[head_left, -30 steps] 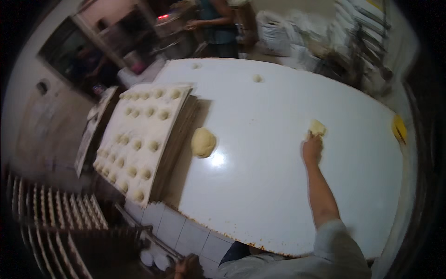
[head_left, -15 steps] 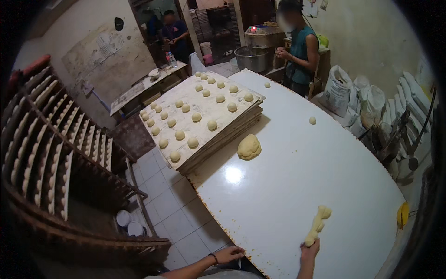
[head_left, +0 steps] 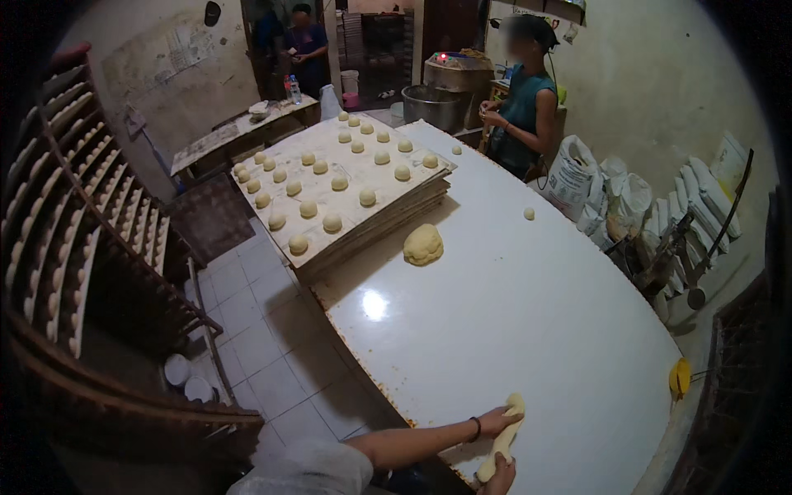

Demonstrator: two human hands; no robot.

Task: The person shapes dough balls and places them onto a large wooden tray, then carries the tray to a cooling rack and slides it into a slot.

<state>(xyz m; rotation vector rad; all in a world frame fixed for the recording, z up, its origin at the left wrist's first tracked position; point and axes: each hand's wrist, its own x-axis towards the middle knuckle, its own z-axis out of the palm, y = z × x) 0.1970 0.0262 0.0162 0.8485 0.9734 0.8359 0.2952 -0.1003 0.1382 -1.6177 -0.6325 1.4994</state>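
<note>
A long pale-yellow strip of dough (head_left: 504, 444) lies at the near part of the white tabletop. My left hand (head_left: 498, 422), with a dark band on the wrist, is closed round its far end. Around the near end my right hand (head_left: 500, 476) has its fingers wrapped. A large round lump of dough (head_left: 423, 245) rests farther off, beside a stack of wooden boards (head_left: 375, 227). Several dough balls (head_left: 332, 223) sit in loose rows on the top board. One small dough ball (head_left: 529, 214) is near the table's right edge.
A rack (head_left: 115, 280) with trays of dough pieces stands at left. A co-worker in a green top (head_left: 528, 124) is at the table's far right; another person (head_left: 307, 54) is farther back. White sacks (head_left: 569, 175) line the right wall. A yellow object (head_left: 679, 379) hangs at the right edge.
My left hand has moved right from the table's edge and taken hold of the dough strip's far end. The strip is nearer to me, still in my right hand. The view has shifted.
</note>
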